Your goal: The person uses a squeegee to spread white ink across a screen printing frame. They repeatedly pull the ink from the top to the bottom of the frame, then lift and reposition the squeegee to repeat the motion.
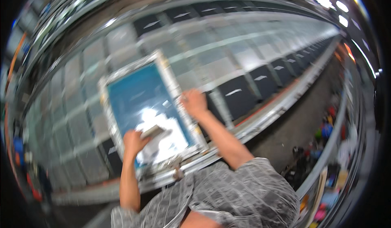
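A screen-printing frame [167,72] with pale, tape-wrapped edges and a blue mesh [136,90] lies tilted over the long table in front of me. Bright light glares off the lower mesh. My left hand [134,142] is closed around a small squeegee [152,131], a flat pale bar, above the lower left part of the mesh. On the other side, my right hand [194,103] grips the right rail of the frame, fingers curled over it. Motion blur softens both hands.
The long printing table [211,46] runs away to the upper right. Black fabric pieces [240,95] with small white marks lie along both its sides. A metal rail [277,114] edges the near side. Beyond an aisle at right, colourful containers and clutter [328,130] stand.
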Demonstrator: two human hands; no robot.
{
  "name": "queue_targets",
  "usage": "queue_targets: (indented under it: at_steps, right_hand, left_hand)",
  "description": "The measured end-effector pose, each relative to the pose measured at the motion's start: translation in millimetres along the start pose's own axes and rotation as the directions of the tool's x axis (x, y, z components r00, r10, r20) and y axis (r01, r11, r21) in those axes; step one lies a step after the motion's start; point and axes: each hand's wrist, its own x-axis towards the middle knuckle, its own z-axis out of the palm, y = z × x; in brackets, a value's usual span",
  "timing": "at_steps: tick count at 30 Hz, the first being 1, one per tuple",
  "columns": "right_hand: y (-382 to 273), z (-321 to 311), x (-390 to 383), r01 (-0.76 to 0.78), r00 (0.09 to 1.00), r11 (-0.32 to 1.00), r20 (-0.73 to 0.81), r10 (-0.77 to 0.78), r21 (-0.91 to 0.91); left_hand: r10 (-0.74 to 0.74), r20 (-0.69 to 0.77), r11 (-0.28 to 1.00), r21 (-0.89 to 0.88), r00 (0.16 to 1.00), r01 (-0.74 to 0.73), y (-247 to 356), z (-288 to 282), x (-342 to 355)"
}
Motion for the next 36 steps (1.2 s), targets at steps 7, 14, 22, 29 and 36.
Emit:
queue_targets:
  at_steps: [7,14,22,29,36]
  right_hand:
    - [-120.6,-16.6,36.5,0.310,0.690,0.894,0.571,-0.446,0.323]
    - [-85.9,17.5,-55.2,0.525,0.700,0.819,0.430,-0.570,0.231]
    - [-111.5,19.8,26.5,0.569,0.686,0.789,0.395,-0.611,0.231]
    - [-85.2,16.5,-55.6,0.564,0.671,0.789,0.421,-0.610,0.244]
    - [-98.9,20.1,12.6,0.596,0.676,0.768,0.368,-0.638,0.235]
  left_hand:
    - [-0.119,0.120,0.993,0.020,0.986,0.117,-11.7,-31.7,42.4]
    - [-0.048,0.035,0.998,-0.040,0.998,0.050,27.3,7.2,-25.0]
    - [-0.060,-0.054,0.998,0.002,0.997,0.060,-10.9,-20.1,33.0]
    - [0.004,-0.002,0.998,-0.061,1.000,-0.004,22.5,15.1,-32.4]
    - [-0.027,-0.021,0.999,-0.040,0.999,0.026,-1.8,-16.6,26.6]
